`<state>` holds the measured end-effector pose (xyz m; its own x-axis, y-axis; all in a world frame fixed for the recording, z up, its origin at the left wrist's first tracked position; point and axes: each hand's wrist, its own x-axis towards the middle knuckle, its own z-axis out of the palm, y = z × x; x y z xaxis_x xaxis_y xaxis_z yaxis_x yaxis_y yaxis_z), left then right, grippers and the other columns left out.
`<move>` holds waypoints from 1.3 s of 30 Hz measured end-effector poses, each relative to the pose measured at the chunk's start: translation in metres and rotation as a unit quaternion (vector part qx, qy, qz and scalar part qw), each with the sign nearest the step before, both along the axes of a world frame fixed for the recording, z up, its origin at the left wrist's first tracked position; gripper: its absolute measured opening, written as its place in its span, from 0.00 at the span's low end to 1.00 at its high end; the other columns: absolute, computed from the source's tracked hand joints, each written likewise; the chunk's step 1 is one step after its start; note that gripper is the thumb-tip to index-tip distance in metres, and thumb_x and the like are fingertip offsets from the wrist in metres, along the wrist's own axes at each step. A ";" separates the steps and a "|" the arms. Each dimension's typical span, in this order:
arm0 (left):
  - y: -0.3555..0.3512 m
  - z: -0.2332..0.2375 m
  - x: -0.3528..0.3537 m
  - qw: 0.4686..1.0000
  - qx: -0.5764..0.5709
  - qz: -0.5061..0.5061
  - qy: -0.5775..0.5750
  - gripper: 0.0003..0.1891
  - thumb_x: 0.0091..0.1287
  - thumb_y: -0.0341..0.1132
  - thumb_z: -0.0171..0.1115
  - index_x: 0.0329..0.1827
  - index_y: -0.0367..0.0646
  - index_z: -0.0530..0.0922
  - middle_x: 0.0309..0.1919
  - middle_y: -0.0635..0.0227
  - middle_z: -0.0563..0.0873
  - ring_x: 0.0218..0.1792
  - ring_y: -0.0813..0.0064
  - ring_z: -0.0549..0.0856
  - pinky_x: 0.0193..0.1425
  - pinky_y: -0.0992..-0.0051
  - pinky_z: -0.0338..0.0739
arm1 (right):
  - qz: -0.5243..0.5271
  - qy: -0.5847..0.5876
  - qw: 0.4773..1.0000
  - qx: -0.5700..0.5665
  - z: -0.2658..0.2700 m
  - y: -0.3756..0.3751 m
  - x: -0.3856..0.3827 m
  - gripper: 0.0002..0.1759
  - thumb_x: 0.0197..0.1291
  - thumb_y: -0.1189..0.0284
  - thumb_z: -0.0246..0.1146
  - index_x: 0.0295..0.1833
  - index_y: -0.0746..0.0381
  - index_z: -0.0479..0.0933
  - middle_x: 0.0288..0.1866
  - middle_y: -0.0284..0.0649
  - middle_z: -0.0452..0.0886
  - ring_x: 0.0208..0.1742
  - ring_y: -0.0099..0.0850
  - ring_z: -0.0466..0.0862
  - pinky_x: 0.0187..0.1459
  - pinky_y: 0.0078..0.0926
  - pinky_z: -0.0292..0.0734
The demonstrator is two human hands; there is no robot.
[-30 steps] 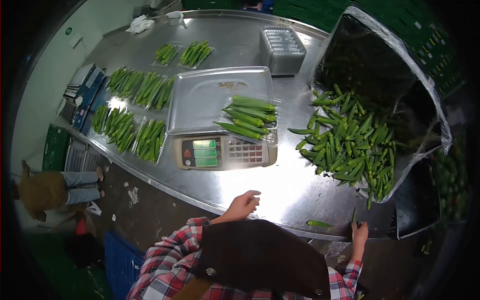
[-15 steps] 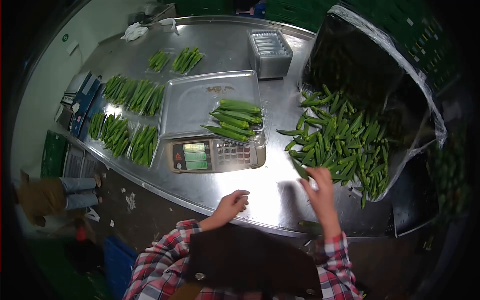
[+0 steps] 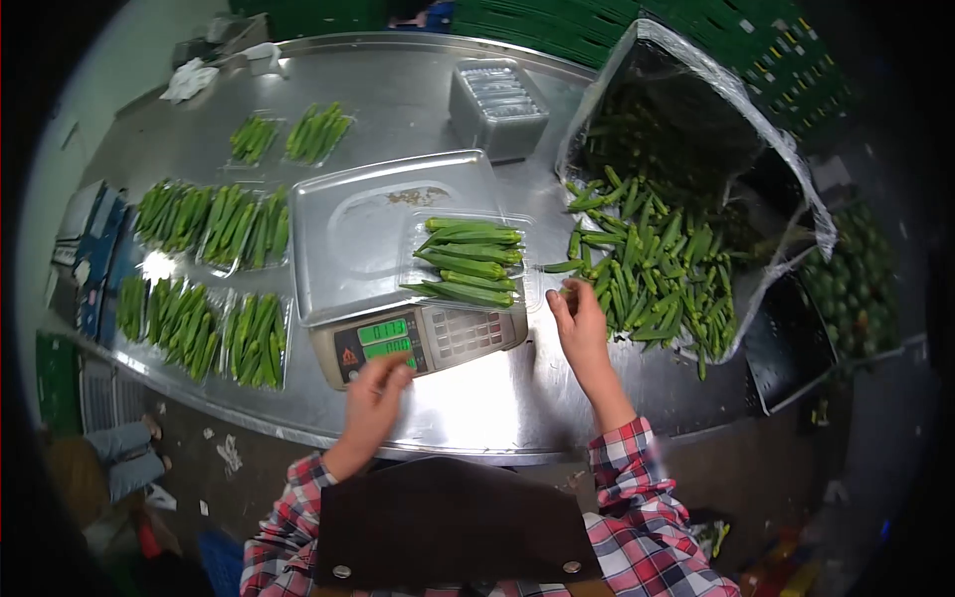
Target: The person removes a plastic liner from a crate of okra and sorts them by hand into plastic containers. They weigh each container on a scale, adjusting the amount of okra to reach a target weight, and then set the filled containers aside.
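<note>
My left hand hovers with loosely bent fingers at the front edge of the digital scale, partly covering its green display; nothing shows in it. To the right of the scale is my right hand, its thumb and forefinger slightly apart and no okra clearly visible between them. It is between the clear plastic tray and the okra pile. Several green okra pods lie side by side in that tray, on the right part of the metal weighing pan.
Filled okra trays stand in rows at the left, with two more farther back. A stack of clear trays stands behind the scale. The loose okra spills from a large plastic bag. A person's legs show at lower left.
My left hand has moved left to the scale's front. My right hand has moved from the okra pile leftward and up toward the tray. The whole view has shifted.
</note>
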<state>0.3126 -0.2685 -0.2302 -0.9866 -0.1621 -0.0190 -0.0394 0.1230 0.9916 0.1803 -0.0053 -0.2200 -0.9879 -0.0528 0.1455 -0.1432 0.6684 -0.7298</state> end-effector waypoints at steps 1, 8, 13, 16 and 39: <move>-0.015 0.007 -0.013 0.994 -0.091 0.010 0.058 0.10 0.66 0.29 0.53 0.47 0.35 0.75 0.32 0.64 0.81 0.34 0.77 0.81 0.39 0.79 0.74 | -0.038 -0.093 0.993 -0.061 -0.006 0.001 0.003 0.20 0.60 0.64 0.60 0.51 0.68 0.70 0.35 0.41 0.78 0.32 0.28 0.78 0.32 0.24 0.74; -0.051 0.020 -0.115 0.974 -0.220 -0.003 0.049 0.18 0.63 0.33 0.54 0.55 0.37 0.70 0.31 0.55 0.81 0.31 0.61 0.82 0.39 0.68 0.75 | -0.069 -0.265 0.869 -0.412 -0.010 -0.028 0.007 0.19 0.62 0.71 0.53 0.54 0.74 0.66 0.33 0.48 0.79 0.29 0.31 0.80 0.30 0.24 0.80; -0.038 0.005 -0.125 0.993 -0.115 -0.040 0.013 0.22 0.62 0.34 0.55 0.59 0.38 0.66 0.30 0.56 0.80 0.33 0.62 0.82 0.42 0.64 0.76 | -0.060 -0.248 0.842 -0.475 0.004 -0.029 0.012 0.16 0.61 0.76 0.50 0.53 0.72 0.67 0.29 0.46 0.77 0.26 0.29 0.79 0.30 0.26 0.80; -0.048 0.022 -0.107 0.969 0.214 -0.062 -0.105 0.28 0.67 0.37 0.51 0.67 0.41 0.52 0.42 0.56 0.75 0.34 0.63 0.81 0.37 0.67 0.84 | -0.027 -0.232 0.890 -0.392 0.007 -0.036 0.005 0.17 0.60 0.74 0.51 0.53 0.73 0.69 0.27 0.42 0.76 0.24 0.28 0.77 0.31 0.26 0.79; -0.605 -0.053 0.084 0.713 0.253 0.619 0.212 0.23 0.69 0.28 0.40 0.66 0.41 0.51 0.50 0.54 0.71 0.47 0.52 0.78 0.48 0.59 0.81 | 0.033 -0.280 0.901 -0.329 0.046 -0.205 -0.071 0.16 0.62 0.68 0.56 0.52 0.67 0.72 0.36 0.40 0.78 0.34 0.30 0.79 0.37 0.25 0.75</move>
